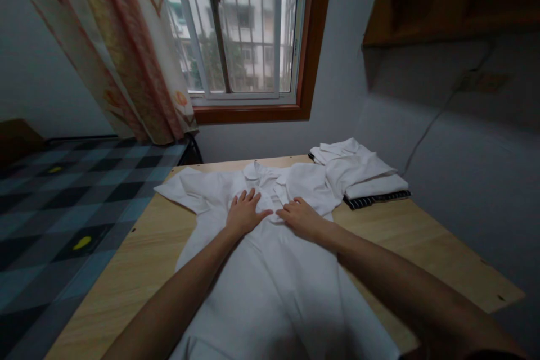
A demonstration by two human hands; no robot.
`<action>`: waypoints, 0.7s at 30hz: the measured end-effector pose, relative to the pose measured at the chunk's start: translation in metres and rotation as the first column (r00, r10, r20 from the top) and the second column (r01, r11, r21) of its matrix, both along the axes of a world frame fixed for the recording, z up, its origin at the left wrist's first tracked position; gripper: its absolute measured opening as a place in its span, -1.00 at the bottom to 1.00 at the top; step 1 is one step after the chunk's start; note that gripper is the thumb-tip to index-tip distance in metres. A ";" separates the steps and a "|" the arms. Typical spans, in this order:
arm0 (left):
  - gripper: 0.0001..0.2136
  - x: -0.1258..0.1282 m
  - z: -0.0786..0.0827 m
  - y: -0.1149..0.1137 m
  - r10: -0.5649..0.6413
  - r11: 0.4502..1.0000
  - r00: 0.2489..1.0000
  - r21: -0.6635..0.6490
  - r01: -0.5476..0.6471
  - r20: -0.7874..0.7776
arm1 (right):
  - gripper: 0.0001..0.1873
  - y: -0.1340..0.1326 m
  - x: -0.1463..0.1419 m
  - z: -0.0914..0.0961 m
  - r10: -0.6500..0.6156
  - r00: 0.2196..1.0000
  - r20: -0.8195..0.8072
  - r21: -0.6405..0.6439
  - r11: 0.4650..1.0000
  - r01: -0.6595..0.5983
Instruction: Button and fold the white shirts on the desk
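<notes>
A white short-sleeved shirt (261,270) lies spread on a wooden table, its collar at the far end and its lower part reaching toward me. My left hand (245,212) rests flat on the chest to the left of the front opening, fingers spread. Just right of the opening, my right hand (301,218) has its fingers bent in, the tips closed on the shirt's fabric near the placket. The thumb side of each hand faces the other, with a small gap between. Some wrinkles run down from the hands, and the shirt's nearest edge is out of view.
Folded white clothes (358,169) are stacked at the table's back right corner, over a dark striped piece (375,199). The wooden table (147,247) stands beside a checked bed (88,197). Behind are a window (244,28), a curtain (126,50) and a wall shelf (422,28).
</notes>
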State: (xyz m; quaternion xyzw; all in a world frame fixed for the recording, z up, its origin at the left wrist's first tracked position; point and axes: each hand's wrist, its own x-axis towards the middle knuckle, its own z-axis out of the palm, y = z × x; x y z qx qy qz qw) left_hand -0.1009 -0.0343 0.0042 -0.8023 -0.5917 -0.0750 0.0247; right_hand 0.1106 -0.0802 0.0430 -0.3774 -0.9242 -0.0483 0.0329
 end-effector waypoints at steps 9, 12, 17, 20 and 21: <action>-0.40 -0.003 -0.002 0.007 -0.048 0.998 0.986 0.057 0.039 0.161 | -0.68 -0.027 0.120 -0.012 -0.144 0.933 -0.330 0.074 0.981 0.178; -0.46 -0.009 0.009 -0.001 -0.166 0.981 0.941 0.150 0.126 0.294 | -0.56 -0.059 0.142 -0.012 -0.164 0.882 -0.442 0.059 0.976 0.212; -0.51 -0.028 0.045 -0.065 -0.477 0.855 0.826 -0.059 0.516 0.300 | -0.26 -0.128 0.141 -0.013 -0.171 0.912 -0.372 -0.239 0.967 0.083; -0.37 -0.042 0.058 -0.112 -0.558 0.736 0.804 -0.324 0.594 0.208 | -0.04 -0.155 0.127 -0.020 -0.125 0.965 -0.232 -0.428 0.904 0.014; -0.33 -0.047 0.059 -0.124 -0.569 0.721 0.802 -0.358 0.593 0.182 | 0.00 -0.159 0.121 -0.023 -0.119 0.972 -0.201 -0.458 0.889 0.014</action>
